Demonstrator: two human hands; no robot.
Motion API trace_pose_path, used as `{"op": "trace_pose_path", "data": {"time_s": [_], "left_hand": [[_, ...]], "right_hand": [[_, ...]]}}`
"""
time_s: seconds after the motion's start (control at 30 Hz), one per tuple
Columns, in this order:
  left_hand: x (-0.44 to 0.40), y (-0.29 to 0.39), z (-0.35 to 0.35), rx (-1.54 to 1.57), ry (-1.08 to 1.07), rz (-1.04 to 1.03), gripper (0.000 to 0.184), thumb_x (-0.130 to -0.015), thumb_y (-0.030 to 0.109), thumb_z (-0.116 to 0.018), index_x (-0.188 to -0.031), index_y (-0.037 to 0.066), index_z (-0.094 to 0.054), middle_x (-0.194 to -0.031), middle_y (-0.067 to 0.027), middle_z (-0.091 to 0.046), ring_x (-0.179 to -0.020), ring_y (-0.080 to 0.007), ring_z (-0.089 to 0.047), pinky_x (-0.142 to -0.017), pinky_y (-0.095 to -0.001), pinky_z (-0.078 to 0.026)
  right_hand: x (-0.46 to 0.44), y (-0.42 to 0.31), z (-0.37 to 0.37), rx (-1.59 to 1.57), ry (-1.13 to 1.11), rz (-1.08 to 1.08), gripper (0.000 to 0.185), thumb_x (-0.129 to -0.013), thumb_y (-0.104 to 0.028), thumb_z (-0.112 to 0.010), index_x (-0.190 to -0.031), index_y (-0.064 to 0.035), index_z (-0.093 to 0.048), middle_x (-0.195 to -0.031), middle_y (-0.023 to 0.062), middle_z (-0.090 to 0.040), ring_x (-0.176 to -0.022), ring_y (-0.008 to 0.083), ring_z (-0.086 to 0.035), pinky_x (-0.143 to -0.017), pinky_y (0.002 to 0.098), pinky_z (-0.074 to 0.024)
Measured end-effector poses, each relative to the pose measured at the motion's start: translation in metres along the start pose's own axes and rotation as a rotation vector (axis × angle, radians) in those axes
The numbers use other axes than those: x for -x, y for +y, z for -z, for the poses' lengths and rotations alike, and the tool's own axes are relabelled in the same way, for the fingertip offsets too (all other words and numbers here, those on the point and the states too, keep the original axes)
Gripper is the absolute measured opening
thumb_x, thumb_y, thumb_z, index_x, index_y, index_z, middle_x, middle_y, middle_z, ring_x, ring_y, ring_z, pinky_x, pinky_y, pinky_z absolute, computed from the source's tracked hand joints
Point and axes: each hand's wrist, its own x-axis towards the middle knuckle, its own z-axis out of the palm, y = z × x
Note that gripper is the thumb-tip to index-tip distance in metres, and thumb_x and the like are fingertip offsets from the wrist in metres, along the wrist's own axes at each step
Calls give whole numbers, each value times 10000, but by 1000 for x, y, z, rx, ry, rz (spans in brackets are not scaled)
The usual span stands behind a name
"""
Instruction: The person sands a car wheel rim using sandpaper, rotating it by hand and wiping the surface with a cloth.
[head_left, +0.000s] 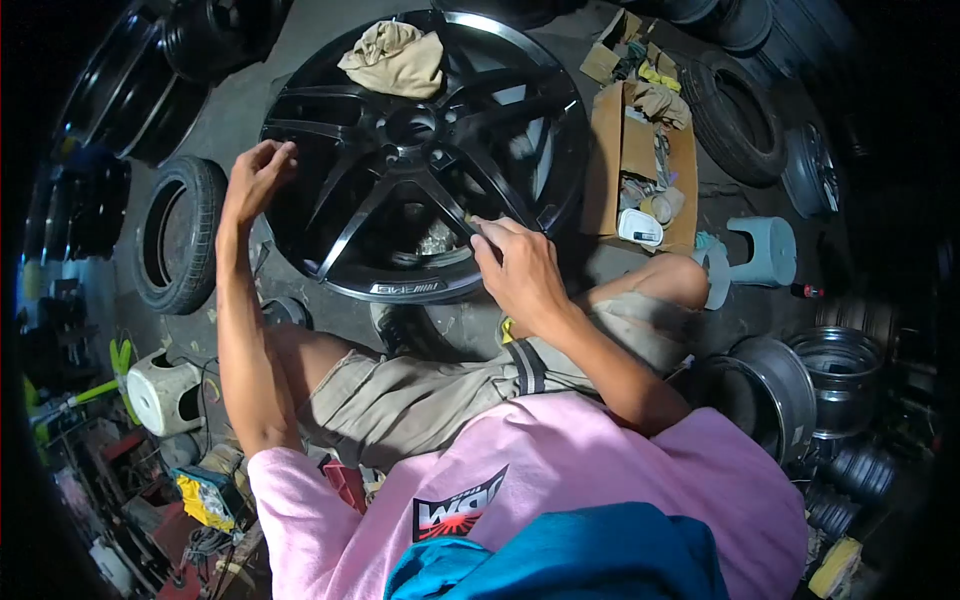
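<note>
A large black alloy wheel (345, 235) with paired spokes lies in front of me, a beige cloth (392, 60) bunched on its far side. At the wheel's left edge is my left hand (258, 180), its fingers curled together. Whether it grips the edge or something small is hidden. My right hand (522, 268) is over the near right part of the wheel, by a spoke. Its fingers are bent and pressed together, with a small brownish tip showing at their end that I cannot name.
An open cardboard box (605, 160) of cloths and small items stands right of the wheel. Loose tyres lie at left (180, 235) and right (738, 118). A pale blue stool (765, 250) and metal rims (775, 385) stand at right, a white stool (160, 395) at left.
</note>
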Motion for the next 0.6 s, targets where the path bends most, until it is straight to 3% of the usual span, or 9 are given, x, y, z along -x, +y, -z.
{"op": "trace_pose_path", "data": {"time_s": [0.27, 0.33, 0.43, 0.47, 0.57, 0.6], "left_hand": [[-1, 21, -6, -170, -18, -8, 383, -1050, 370, -680, -1040, -10, -731, -897, -47, -720, -820, -111, -658, -759, -275, -529], [2, 24, -1, -137, -26, -9, 368, -1071, 361, -671, -1064, -5, -710, -906, -13, -667, -838, -93, -623, -798, -270, -538], [0, 18, 6, -170, 3, -16, 362, -1077, 368, -656, -1022, 14, -705, -881, -3, -662, -822, -86, -609, -772, -264, -524], [2, 19, 5, -194, 8, -6, 364, -1079, 372, -652, -1019, 16, -705, -883, 0, -663, -825, -85, -610, -769, -262, -524], [10, 19, 3, -254, 22, -23, 370, -1078, 379, -651, -1016, 18, -704, -892, 4, -666, -831, -83, -612, -760, -263, -521], [11, 16, 3, -242, 32, -12, 370, -1078, 379, -651, -1016, 18, -704, -892, 4, -666, -831, -83, -612, -760, -263, -521]], "right_hand": [[-98, 10, -64, 146, 94, 187, 201, -952, -134, -663, -1021, 26, -765, -928, 245, -730, -885, 452, -710, -798, 543, -551], [-94, 17, -65, 93, 87, 180, 203, -943, -140, -681, -1013, 29, -767, -901, 245, -710, -864, 459, -695, -781, 551, -540], [-100, 17, -72, 86, 239, 385, 185, -945, -108, -677, -1030, 25, -773, -935, 242, -696, -852, 471, -667, -779, 542, -536], [-108, 17, -72, 128, 186, 440, 179, -941, -86, -677, -1037, 25, -779, -923, 244, -695, -861, 466, -671, -788, 527, -536], [-126, 0, -61, 32, 136, 360, 189, -943, -92, -656, -1019, 29, -779, -966, 264, -713, -921, 457, -694, -832, 529, -550], [-129, 3, -60, 58, 140, 354, 211, -934, -105, -704, -1060, 49, -777, -947, 247, -734, -896, 439, -720, -794, 489, -561]]}}
